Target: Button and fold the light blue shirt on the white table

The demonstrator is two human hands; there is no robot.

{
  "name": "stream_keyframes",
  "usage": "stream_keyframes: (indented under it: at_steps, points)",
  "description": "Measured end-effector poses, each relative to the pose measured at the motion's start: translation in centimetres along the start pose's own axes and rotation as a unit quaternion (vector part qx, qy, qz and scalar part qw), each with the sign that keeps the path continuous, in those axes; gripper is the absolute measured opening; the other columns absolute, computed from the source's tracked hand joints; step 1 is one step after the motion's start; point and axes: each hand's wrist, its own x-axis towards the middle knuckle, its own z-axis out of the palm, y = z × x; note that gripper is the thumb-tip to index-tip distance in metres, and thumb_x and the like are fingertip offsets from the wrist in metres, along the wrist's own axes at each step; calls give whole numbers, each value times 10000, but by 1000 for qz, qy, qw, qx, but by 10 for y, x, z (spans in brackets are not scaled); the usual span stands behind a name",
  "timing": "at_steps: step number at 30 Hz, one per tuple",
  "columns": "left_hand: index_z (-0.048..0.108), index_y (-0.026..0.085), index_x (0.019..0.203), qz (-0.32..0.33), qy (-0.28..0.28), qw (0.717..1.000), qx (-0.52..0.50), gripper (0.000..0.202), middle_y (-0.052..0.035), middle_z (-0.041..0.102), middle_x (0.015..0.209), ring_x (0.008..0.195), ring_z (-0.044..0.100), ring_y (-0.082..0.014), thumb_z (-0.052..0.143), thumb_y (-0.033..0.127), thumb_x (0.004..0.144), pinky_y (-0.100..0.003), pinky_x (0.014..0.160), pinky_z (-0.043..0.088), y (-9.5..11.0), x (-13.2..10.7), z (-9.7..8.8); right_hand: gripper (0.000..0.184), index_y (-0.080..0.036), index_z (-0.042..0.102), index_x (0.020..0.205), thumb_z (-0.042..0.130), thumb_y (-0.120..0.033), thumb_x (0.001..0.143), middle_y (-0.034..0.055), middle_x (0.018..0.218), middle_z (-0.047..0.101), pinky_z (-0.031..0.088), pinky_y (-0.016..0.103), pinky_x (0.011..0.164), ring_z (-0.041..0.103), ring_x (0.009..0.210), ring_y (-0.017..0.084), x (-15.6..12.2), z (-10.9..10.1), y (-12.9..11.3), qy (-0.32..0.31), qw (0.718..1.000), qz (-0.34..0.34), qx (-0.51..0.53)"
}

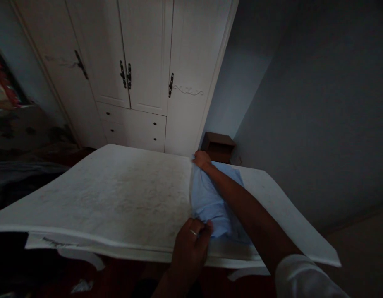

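Note:
A light blue folded cloth (208, 203), perhaps a garment, lies on a white table (138, 198) right of its middle. My left hand (191, 244) is closed in a pinch on the cloth's near left corner, by the table's front edge, and wears a ring. Reaching across to the far side, my right hand (202, 159) has its fingers closed around the far left corner. My right forearm passes over the cloth and hides part of its right side. Wrinkles run through the fabric between both hands.
Behind the table stands a white wardrobe (144, 49) with dark handles and drawers. A small brown cabinet (219, 142) sits beyond the far edge. A grey wall (328, 124) rises on the right. Dark fabric (17, 178) lies at the left.

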Motion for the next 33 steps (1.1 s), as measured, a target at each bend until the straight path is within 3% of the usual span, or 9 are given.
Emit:
stream_keyframes:
  at_steps: [10,16,19,22,24,28,33]
  points:
    - [615,156,764,68,-27,997,-21,172,-16,562,649,620,493,-130,541,46,874,-265,542,413,-7,-5,-4,334,-223,679,1145,528,-280,853,103,1194,675,508,368,892,636,1088,261,3,18,9,43,997,27,49]
    - [657,153,952,29,-78,996,24,171,-80,637,820,733,568,-183,528,85,862,-335,654,512,-4,-5,-14,332,-156,663,1158,546,-331,902,103,1112,698,482,305,904,645,1027,203,3,15,20,28,994,-45,93]
    - [614,143,1159,25,-123,991,43,320,-151,654,1074,966,602,-264,515,128,855,-426,787,531,4,3,-18,391,-147,606,1243,548,-355,917,85,1172,674,460,260,929,626,1053,162,-6,7,41,26,988,-94,117]
    - [525,152,1307,104,-169,979,54,420,-152,559,1344,1277,476,-292,492,141,889,-466,992,454,15,19,-12,452,-134,548,1310,531,-371,926,115,1279,612,430,302,994,579,1151,187,-20,0,73,58,986,-103,122]
    - [533,152,1300,154,-196,966,67,386,-130,538,1389,1351,413,-276,486,161,917,-458,1073,388,19,29,-2,510,-117,503,1356,505,-407,936,152,1353,553,395,360,1045,516,1248,233,-28,-1,98,73,990,-71,98]
    - [621,138,1167,203,-259,940,87,269,-120,640,1264,1268,520,-257,513,196,928,-454,1082,375,18,38,19,603,-112,418,1429,449,-485,957,172,1487,413,320,435,1109,376,1380,286,-45,7,140,16,999,3,39]
    - [641,126,1109,260,-272,924,64,227,-106,705,1141,1088,645,-219,559,179,904,-408,1022,434,9,28,26,497,-183,521,1359,338,-478,1003,105,1441,495,336,395,1100,423,1353,228,-56,25,159,-8,999,1,42]
